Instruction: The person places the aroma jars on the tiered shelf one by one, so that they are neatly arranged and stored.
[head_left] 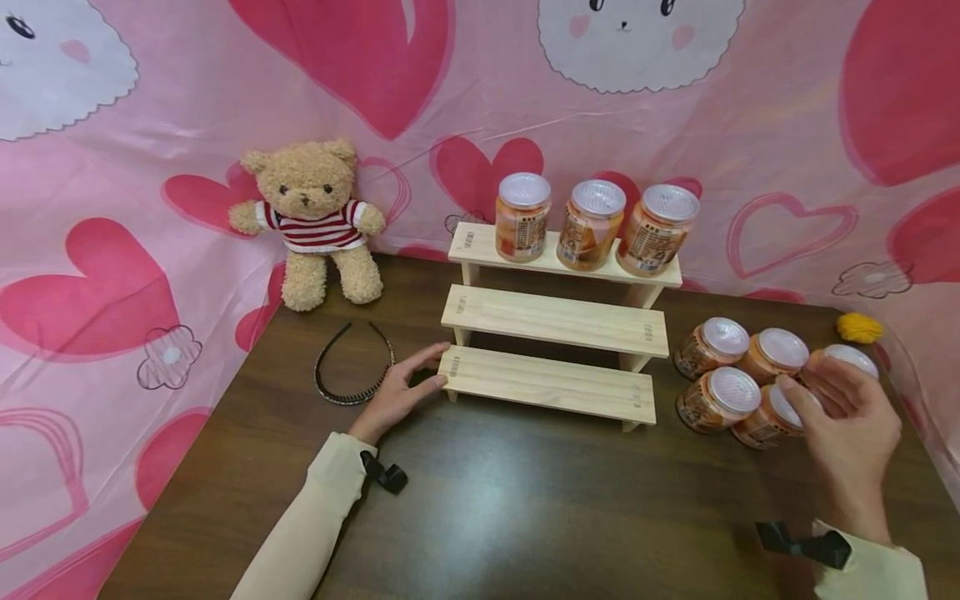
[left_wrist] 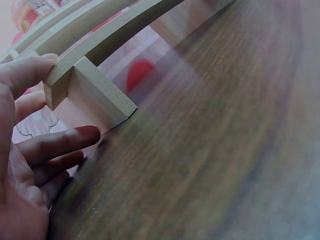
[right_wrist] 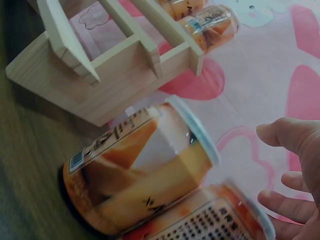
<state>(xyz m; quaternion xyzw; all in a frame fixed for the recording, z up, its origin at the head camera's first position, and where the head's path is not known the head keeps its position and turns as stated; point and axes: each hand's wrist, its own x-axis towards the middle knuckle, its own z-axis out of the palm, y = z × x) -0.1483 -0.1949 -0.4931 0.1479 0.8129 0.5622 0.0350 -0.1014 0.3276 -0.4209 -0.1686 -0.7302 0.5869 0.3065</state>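
Right hand (head_left: pixel 855 433) near lidded jars (right_wrist: pixel 140 170), thumb (right_wrist: pixel 282 132) apart from bent fingers (right_wrist: pixel 292 205)

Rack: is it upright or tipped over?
Upright: in the head view the rack stands on the table, its shelves facing up, with three jars standing on the top one.
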